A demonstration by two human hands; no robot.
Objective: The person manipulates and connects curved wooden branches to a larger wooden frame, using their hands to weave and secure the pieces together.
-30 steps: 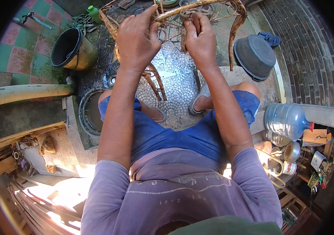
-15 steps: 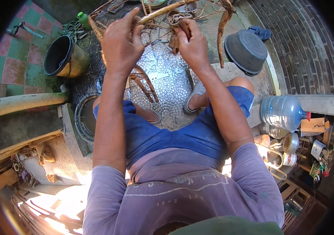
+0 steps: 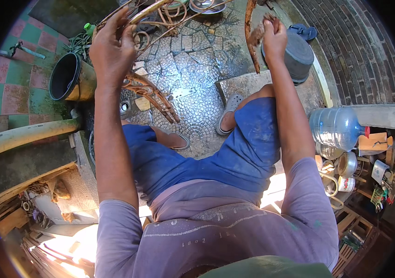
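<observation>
My left hand (image 3: 114, 48) is closed around a pale brown, twisted woody root (image 3: 148, 11) at the upper left. Forked ends of a brown root (image 3: 148, 92) hang below that hand. Thin curling tendrils (image 3: 174, 21) spread between the two hands. Another dark brown root end (image 3: 249, 41) hangs down just left of my right hand (image 3: 275, 41). The right hand is raised at the upper right, fingers pinched on a shaggy brown dry scrap (image 3: 256, 34). The top edge cuts off part of the roots, so how they join is hidden.
A dark upturned tub (image 3: 295, 58) stands behind the right hand, near the brick wall. At left are a bucket (image 3: 79, 78) and a pale pipe (image 3: 30, 132). A metal bowl (image 3: 209, 6) lies on the wet tiled floor (image 3: 192, 106). A large water bottle (image 3: 334, 127) rests at right.
My right hand has pulled away from the middle of the roots to the right, with a brown scrap in its fingers. My left hand and the roots have shifted left and slightly up.
</observation>
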